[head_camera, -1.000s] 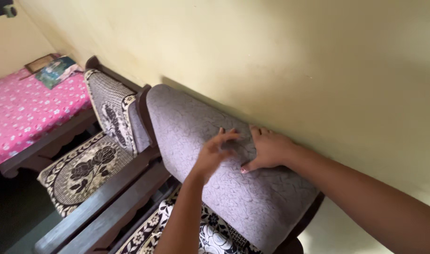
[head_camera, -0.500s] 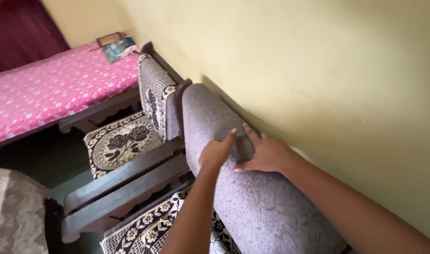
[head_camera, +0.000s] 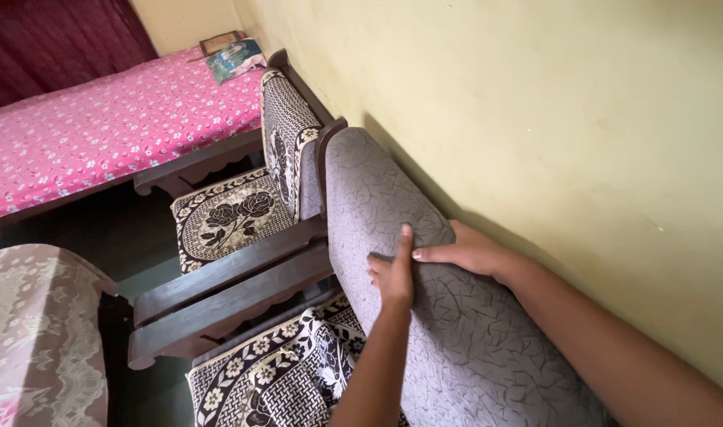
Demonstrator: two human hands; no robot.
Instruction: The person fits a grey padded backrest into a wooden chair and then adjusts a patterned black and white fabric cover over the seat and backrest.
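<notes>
Since the earlier frame, your left hand [head_camera: 393, 277] has slid down the front of the grey chair-back cover [head_camera: 424, 316], and your right hand [head_camera: 466, 253] has moved onto its top edge beside the wall [head_camera: 551, 119].

That cover is running its long axis from the upper left, near the dark wooden chair post [head_camera: 327, 138], down toward the lower right corner of the view, with its rounded top edge lying along the wall.

Your left hand is standing edge-on against the cover's front face, thumb pointing up, fingers curling narrowly into the fabric; whether they are pinching it, I cannot tell. Your right hand is lying flat over the top edge, fingers [head_camera: 428, 255] held together and pointing left, pressing on the cloth rather than gripping it. Both forearms are reaching in from the lower right.

Below, a black-and-white floral seat cushion [head_camera: 286, 375] is showing. Further along the wall, a second chair [head_camera: 235, 213] is wearing a rose-patterned cover, and a bed [head_camera: 92, 134] with a pink flowered sheet is standing beyond it. A lace-covered desk [head_camera: 37, 332] is sitting at the lower left.
</notes>
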